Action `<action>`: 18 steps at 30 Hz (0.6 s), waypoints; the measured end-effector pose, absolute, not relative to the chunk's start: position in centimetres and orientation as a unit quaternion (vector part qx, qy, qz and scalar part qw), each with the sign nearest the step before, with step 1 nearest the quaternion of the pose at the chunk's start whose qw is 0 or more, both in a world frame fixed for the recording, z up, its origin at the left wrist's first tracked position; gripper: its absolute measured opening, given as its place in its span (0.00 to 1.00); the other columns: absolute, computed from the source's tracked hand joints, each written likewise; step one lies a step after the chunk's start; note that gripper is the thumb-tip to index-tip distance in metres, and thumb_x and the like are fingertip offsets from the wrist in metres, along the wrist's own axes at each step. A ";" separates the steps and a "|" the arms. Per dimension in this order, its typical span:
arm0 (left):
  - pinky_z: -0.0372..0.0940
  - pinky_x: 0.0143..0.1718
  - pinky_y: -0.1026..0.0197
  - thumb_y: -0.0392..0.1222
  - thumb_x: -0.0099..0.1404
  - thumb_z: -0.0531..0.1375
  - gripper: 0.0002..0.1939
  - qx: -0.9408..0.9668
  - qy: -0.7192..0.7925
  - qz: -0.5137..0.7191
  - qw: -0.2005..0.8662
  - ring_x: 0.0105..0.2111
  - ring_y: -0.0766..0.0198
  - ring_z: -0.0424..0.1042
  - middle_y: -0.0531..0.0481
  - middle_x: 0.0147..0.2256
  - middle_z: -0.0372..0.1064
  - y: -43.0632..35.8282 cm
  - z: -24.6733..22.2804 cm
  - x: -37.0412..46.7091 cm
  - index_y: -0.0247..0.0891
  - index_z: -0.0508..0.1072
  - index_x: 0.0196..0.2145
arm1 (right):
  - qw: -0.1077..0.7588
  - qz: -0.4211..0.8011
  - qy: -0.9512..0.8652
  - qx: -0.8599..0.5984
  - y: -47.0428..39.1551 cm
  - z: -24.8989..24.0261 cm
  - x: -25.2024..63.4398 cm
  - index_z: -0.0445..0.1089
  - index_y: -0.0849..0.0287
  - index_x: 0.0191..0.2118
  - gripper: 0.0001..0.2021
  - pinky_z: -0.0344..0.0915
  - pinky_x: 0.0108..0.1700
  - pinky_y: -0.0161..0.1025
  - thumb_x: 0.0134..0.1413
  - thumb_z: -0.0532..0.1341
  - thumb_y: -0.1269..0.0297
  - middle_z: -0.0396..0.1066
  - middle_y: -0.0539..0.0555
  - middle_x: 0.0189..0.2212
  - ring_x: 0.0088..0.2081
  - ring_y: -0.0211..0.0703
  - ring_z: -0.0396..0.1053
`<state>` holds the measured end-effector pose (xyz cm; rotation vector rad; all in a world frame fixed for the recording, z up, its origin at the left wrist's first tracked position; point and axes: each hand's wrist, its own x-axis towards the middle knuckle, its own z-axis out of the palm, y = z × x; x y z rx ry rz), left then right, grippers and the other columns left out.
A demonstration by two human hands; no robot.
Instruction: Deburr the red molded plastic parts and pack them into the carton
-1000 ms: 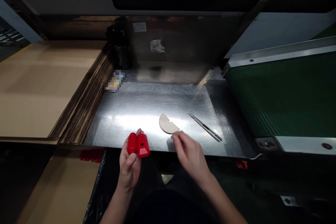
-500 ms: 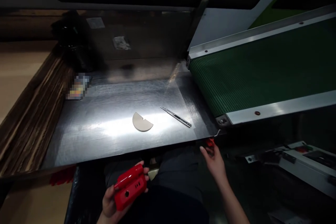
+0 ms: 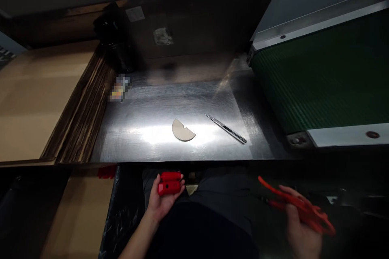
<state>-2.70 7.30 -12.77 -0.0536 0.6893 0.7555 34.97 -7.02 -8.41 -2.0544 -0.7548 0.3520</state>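
My left hand (image 3: 164,200), palm up below the table edge, holds a red plastic case (image 3: 169,188) with small openings in its face. At the lower right, my right hand (image 3: 300,222) is closed around an orange-red looped object (image 3: 310,210). A curved strip of it sticks out to the left, with a dark tip below; motion blur hides its exact kind. On the metal table (image 3: 146,109) lie a beige half-round piece (image 3: 183,131) with a small notch and a slim silver utility knife (image 3: 226,128). Neither hand touches these.
Flat cardboard sheets (image 3: 45,101) are stacked on the left, beside a pixelated card-like item (image 3: 120,88). A green conveyor belt (image 3: 328,77) with metal side rails borders the table on the right. Black plastic sheeting (image 3: 115,214) hangs below the table.
My right hand has taken the orange-red object from the hook at the table edge and moved right and down. The red case sits lower in my left palm. The view has shifted.
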 end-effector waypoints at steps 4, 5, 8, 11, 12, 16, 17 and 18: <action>0.69 0.63 0.44 0.57 0.73 0.63 0.26 -0.046 0.388 0.372 0.842 0.53 0.45 0.82 0.31 0.51 0.82 7.2 -13.7 -1.8 0.28 0.82 0.50 | 0.323 0.375 -0.442 -0.748 -8.2 -4.9 31.6 0.77 0.52 0.56 0.24 0.72 0.61 0.52 0.66 0.61 0.42 0.79 0.62 0.56 0.59 0.61 0.76; 0.70 0.62 0.44 0.56 0.73 0.64 0.24 -0.047 0.399 0.376 0.835 0.52 0.45 0.82 0.32 0.51 0.82 7.2 -13.9 -1.6 0.29 0.82 0.50 | 0.264 0.431 -0.477 -0.719 -8.0 -4.2 30.4 0.78 0.51 0.57 0.23 0.72 0.62 0.51 0.66 0.62 0.43 0.79 0.61 0.57 0.60 0.60 0.75; 0.69 0.63 0.41 0.51 0.72 0.66 0.19 -0.049 0.423 0.388 0.817 0.52 0.45 0.82 0.33 0.51 0.82 7.0 -14.1 -1.3 0.31 0.82 0.49 | 0.123 0.507 -0.546 -0.656 -6.6 -2.4 27.1 0.78 0.45 0.57 0.18 0.72 0.60 0.48 0.68 0.60 0.49 0.81 0.56 0.55 0.59 0.58 0.76; 0.67 0.65 0.37 0.50 0.71 0.66 0.18 -0.057 0.434 0.399 0.806 0.53 0.44 0.82 0.34 0.51 0.82 6.9 -14.1 -1.5 0.33 0.81 0.49 | 0.068 0.515 -0.556 -0.649 -5.3 -1.1 25.5 0.76 0.41 0.57 0.16 0.74 0.52 0.45 0.71 0.57 0.50 0.83 0.52 0.48 0.50 0.54 0.80; 0.67 0.65 0.36 0.51 0.71 0.66 0.18 -0.061 0.435 0.403 0.803 0.53 0.43 0.82 0.33 0.50 0.82 6.9 -14.0 -1.6 0.33 0.81 0.49 | 0.060 0.515 -0.553 -0.652 -4.9 -0.7 25.3 0.76 0.41 0.57 0.16 0.73 0.50 0.43 0.71 0.57 0.50 0.83 0.52 0.47 0.48 0.54 0.81; 0.68 0.63 0.34 0.54 0.71 0.64 0.24 -0.082 0.430 0.406 0.803 0.53 0.39 0.81 0.29 0.50 0.81 7.3 -13.5 -2.5 0.29 0.80 0.51 | 0.040 0.517 -0.548 -0.656 -3.2 0.8 25.2 0.76 0.43 0.52 0.13 0.72 0.44 0.40 0.69 0.58 0.51 0.82 0.51 0.39 0.43 0.54 0.81; 0.69 0.62 0.33 0.55 0.72 0.63 0.26 -0.086 0.428 0.404 0.804 0.53 0.38 0.81 0.27 0.51 0.81 7.4 -13.4 -2.7 0.27 0.79 0.53 | 0.030 0.522 -0.549 -0.652 -2.8 1.2 25.2 0.76 0.43 0.51 0.12 0.72 0.43 0.40 0.69 0.58 0.51 0.82 0.51 0.38 0.43 0.53 0.81; 0.70 0.60 0.34 0.55 0.72 0.63 0.27 -0.089 0.428 0.403 0.804 0.53 0.37 0.81 0.26 0.52 0.80 7.5 -13.3 -2.9 0.26 0.78 0.55 | 0.017 0.523 -0.551 -0.650 -2.4 1.6 25.1 0.76 0.43 0.51 0.12 0.71 0.43 0.39 0.69 0.58 0.51 0.81 0.51 0.38 0.42 0.53 0.81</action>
